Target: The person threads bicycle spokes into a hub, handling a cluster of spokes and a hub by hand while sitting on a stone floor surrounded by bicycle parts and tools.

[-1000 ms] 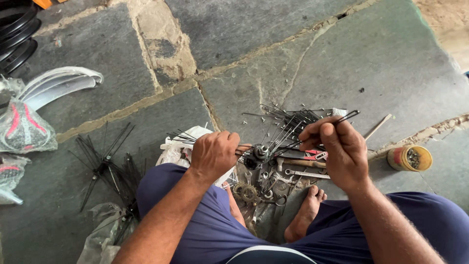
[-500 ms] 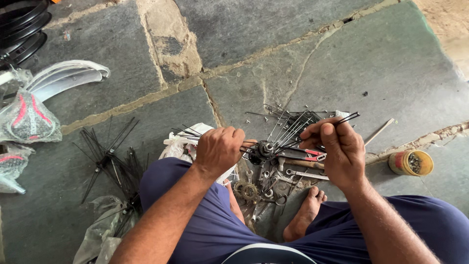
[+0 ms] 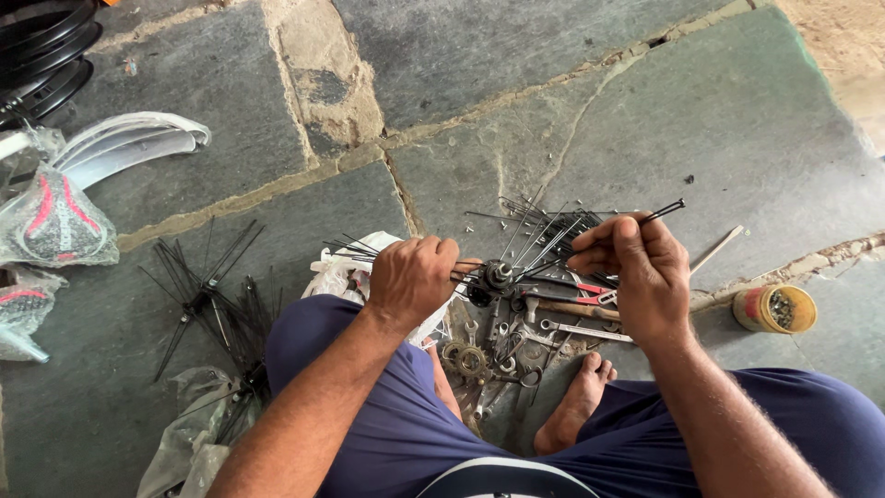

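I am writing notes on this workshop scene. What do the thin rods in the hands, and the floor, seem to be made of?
The thin rods look like dark metal wire: straight, stiff and very slender, with a dull black finish. The right hand pinches one; the left hand grips a bundle. The floor looks like rough grey stone slabs, matt, with pale, cracked joints that may be mortar.
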